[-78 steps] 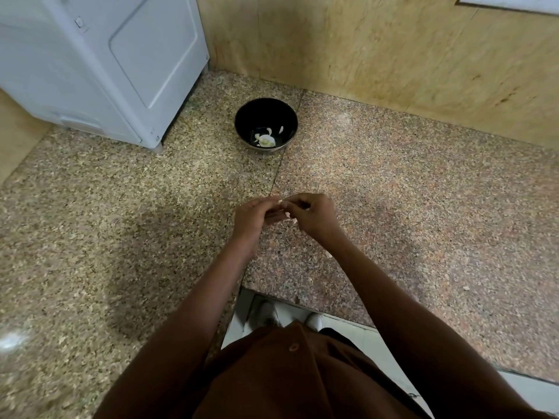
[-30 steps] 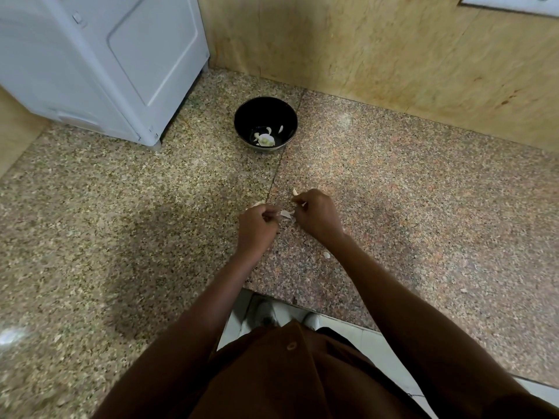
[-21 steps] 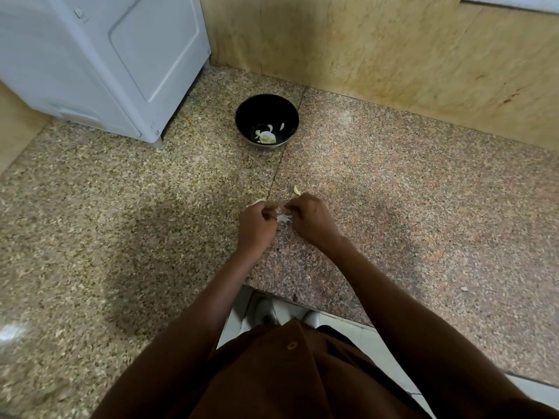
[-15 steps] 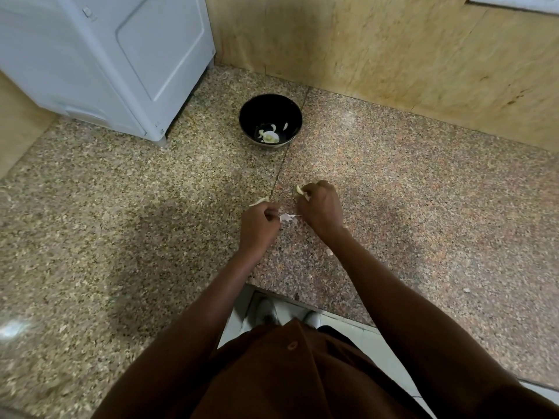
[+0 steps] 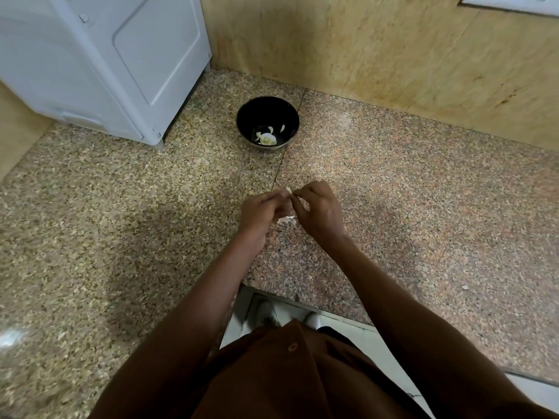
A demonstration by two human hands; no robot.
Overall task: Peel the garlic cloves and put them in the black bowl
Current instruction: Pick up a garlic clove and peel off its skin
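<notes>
Speckled granite desk (image 5: 423, 207) with a seam running toward the wall, white appliance (image 5: 99, 62) standing at the far left corner, tan marbled wall (image 5: 378, 55) behind, pale floor tiles (image 5: 375, 349) and white shoes (image 5: 266, 313) below the near edge.

One black bowl (image 5: 267, 124) stands far on the granite counter (image 5: 423, 207), holding roughly three or four peeled garlic pieces (image 5: 266, 138) (too small to count surely). Two hands: left hand (image 5: 261, 214), right hand (image 5: 317, 211). One white appliance (image 5: 99, 62), far left.
</notes>
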